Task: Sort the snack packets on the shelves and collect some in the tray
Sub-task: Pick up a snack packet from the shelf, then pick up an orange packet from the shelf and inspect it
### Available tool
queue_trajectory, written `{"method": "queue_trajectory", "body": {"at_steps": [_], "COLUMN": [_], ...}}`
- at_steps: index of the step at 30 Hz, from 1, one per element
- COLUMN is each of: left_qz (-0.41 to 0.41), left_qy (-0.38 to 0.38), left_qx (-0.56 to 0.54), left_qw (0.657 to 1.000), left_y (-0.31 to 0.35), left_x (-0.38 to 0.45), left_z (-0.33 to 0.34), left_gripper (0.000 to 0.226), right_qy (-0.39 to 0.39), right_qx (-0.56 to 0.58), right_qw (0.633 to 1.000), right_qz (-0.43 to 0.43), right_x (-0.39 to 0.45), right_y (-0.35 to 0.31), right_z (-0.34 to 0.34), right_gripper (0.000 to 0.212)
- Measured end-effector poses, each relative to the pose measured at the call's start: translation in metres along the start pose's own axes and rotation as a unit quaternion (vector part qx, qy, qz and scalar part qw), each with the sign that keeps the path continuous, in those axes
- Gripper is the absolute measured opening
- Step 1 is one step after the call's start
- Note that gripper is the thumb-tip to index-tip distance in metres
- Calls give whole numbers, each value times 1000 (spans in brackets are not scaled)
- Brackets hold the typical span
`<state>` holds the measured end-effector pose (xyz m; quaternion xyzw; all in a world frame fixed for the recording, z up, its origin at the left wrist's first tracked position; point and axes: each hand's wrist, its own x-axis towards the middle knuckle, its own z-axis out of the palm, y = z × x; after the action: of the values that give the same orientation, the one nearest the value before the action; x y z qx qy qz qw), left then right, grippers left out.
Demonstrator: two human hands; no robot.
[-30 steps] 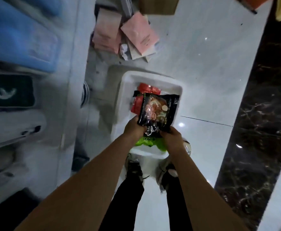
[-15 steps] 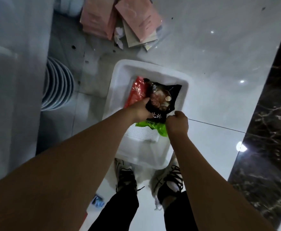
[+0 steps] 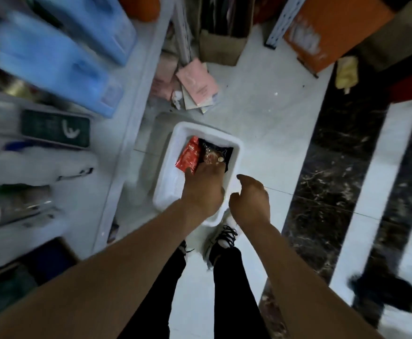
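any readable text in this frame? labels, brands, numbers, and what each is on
Nothing can be read for certain.
Red packet in the white tray: white print, too small to read.
Black packet: print blurred.
Dark green sign on the shelf: one white curved mark, no legible word.
Pink packets on the floor: faint print, unreadable.
Orange box: white print, motion-blurred.

1. The tray (image 3: 237, 152) looks like white matt plastic, smooth along its rim.
2. The red packet (image 3: 188, 155) and the black packet (image 3: 215, 152) inside it are glossy film with a slight sheen.
3. The floor (image 3: 261, 123) is polished pale tile that catches light spots; the dark strip (image 3: 322, 172) beside it is glossy veined stone.
4. The box (image 3: 220, 48) looks like plain brown matt cardboard.
5. The pink packs (image 3: 196, 85) look like smooth paper or card.
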<state>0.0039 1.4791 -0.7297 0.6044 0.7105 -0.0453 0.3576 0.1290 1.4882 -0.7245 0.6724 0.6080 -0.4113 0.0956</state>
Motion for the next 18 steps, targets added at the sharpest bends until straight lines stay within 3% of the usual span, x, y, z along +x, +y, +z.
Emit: {"method": "queue_trajectory", "body": {"at_steps": [3,8,13,18], "left_qz": [-28,-26,-105,-163], "left_qy": [23,144,259,358], "left_qx": [-42,-35,-37,-60], "left_qw": [998,989,959,917], "left_y": [35,74,107,138], "left_x": [-66,-198,-326,-434], "left_z": [-53,-142,-195,-196], "left_gripper": [64,67,58,57], "right_qy": [45,110,81,83], "right_qx": [52,119,137,93], "right_qw": [997,976,943,884], "right_qz": [-36,-145,-291,-451], "right_x": [-71,-197,-307,-378], "right_y": [-26,-63,-71,-71], "right_z": [-46,-110,-145,-166], "right_gripper": [56,54,54,46]}}
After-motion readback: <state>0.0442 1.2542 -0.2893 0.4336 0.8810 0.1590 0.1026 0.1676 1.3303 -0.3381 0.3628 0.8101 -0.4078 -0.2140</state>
